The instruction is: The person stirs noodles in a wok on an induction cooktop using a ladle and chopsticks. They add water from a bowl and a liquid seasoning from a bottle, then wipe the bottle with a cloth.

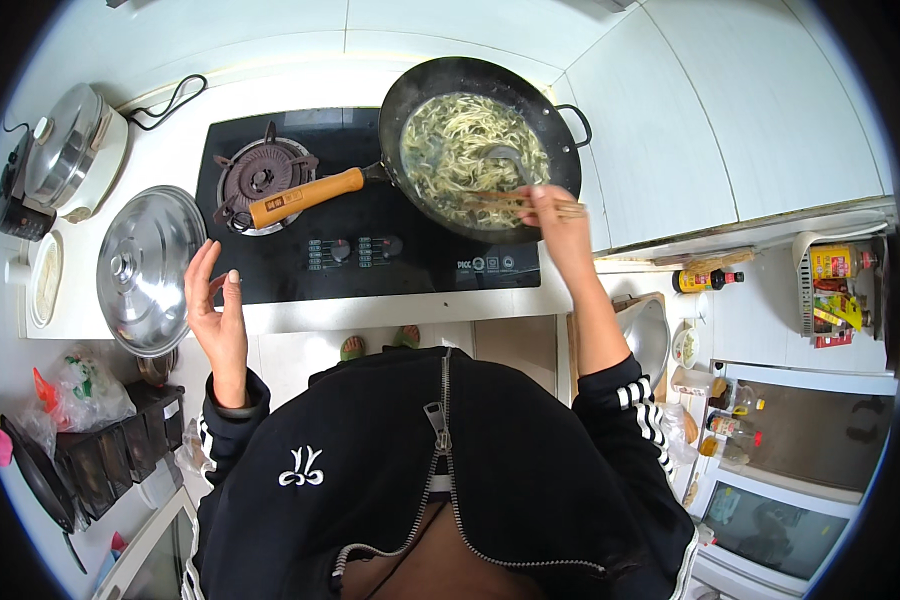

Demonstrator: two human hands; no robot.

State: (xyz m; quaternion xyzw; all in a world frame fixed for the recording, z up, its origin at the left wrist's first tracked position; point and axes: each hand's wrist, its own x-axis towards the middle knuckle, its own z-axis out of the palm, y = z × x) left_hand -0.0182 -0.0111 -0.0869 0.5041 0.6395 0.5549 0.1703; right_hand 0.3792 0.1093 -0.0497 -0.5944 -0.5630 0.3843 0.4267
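Observation:
A black wok (562,180) with a wooden handle (307,199) sits over the right side of the black gas hob (450,270). Noodles in greenish broth (457,135) fill its bottom. My right hand (555,217) grips wooden chopsticks (495,201), their tips among the noodles at the near right side. A metal ladle (504,152) dips into the noodles, its shaft running up to this hand; whether I grip it too, I cannot tell. My left hand (217,315) hovers with fingers apart and nothing in them, close to the right rim of a steel lid (150,270).
Left of the wok is a bare burner (266,176), partly under the wooden handle. An electric cooker (82,154) and its cord (169,105) occupy the back left. At right are a sink (645,337), a sauce bottle (705,280) and a basket of packets (832,292).

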